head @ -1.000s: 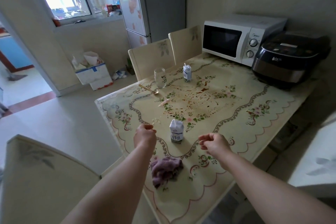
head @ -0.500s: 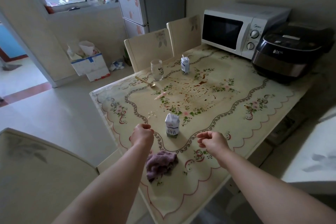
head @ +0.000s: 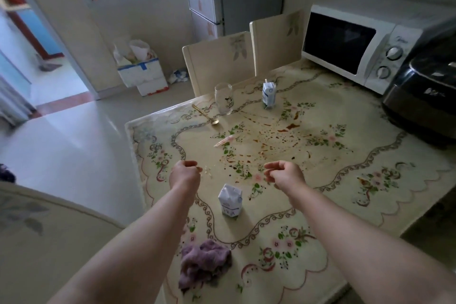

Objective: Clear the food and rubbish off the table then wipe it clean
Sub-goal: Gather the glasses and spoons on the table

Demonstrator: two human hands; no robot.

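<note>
The fingers (head: 189, 164) of the left hand (head: 185, 176) are curling into a loose fist, and nothing is showing inside them. The fingers (head: 271, 173) of the right hand (head: 287, 176) are curling the same way with the thumb lying close to the tips. Whether they are pinching some small scrap I cannot tell. Both hands are hovering above the table (head: 385, 207), apart from everything on it.

Taking the near carton (head: 230, 201) as the dial's centre, the left hand is hanging at 10 o'clock and the right at 2. Pale crumbs (head: 207, 172) are lying just beside the left knuckles, at 11. The purple cloth (head: 203, 264) is sitting crumpled at 7, near the table edge. Toward 12 a pink scrap (head: 224, 141) is lying among brown spill marks (head: 283, 134). Beyond them a spoon (head: 206, 114), a glass (head: 223, 99) and the far carton (head: 269, 95), with its straw, are standing near the far edge. A microwave (head: 355, 42) and a dark cooker (head: 427, 99) are occupying the 2 o'clock corner.

By my reading the clearing is only beginning, since every item is sitting untouched and the cloth is lying unused. The next move is probably asking one hand to open and drop toward 6 onto the near carton, closing round its sides lightly because it may be holding liquid. Wiping should be waiting until the rubbish is gone.
</note>
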